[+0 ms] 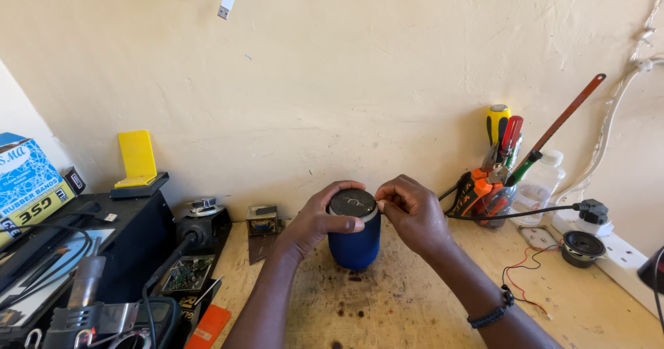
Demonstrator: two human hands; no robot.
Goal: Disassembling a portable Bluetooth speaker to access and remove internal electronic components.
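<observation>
- You are standing one blue cylindrical speaker (354, 233) upright on the wooden bench (415, 300), near the wall.
- Your left hand (315, 221) is wrapping its fingers around the speaker's top rim, thumb over the dark round grille (353, 202).
- Your right hand (413, 210) is pinching at the rim's right edge; what the fingertips are gripping is probably a thin wire, but the view is unclear.
- One blue-and-yellow box (28, 183) is sitting at far left; one yellow L-shaped stand (137, 159) is resting beside it.
- Open bench is lying in front of the speaker.
- One tool cup (494, 200) is standing at right.
</observation>
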